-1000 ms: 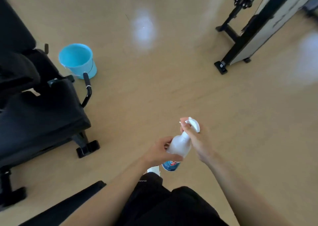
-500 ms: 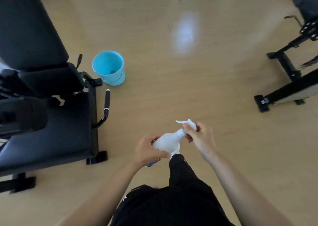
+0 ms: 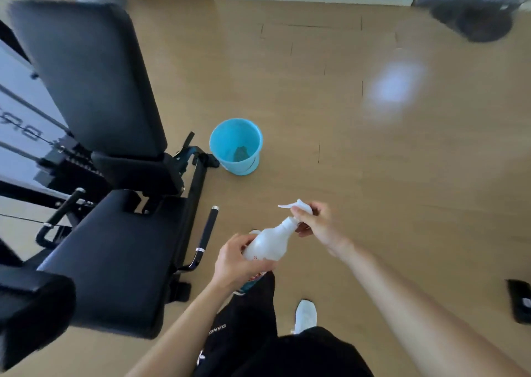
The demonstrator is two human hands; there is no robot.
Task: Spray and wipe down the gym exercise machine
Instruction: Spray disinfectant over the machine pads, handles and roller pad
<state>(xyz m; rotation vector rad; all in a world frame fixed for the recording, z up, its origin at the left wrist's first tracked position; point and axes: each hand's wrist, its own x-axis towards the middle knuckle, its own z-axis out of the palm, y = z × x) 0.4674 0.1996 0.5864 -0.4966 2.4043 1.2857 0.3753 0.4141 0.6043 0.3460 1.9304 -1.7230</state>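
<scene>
Gripping the spray bottle (image 3: 268,246) round its body with the left hand (image 3: 234,260), pinching its trigger head (image 3: 298,205) with the right hand (image 3: 320,228), beside the machine seat (image 3: 115,259); likely light, slick plastic, best held at the neck.

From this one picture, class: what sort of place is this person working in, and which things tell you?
Most likely a gym: a black padded exercise machine with seat and backrest stands on a smooth wood-look floor. The blue bucket and the spray bottle in the person's hands suggest cleaning time.
</scene>
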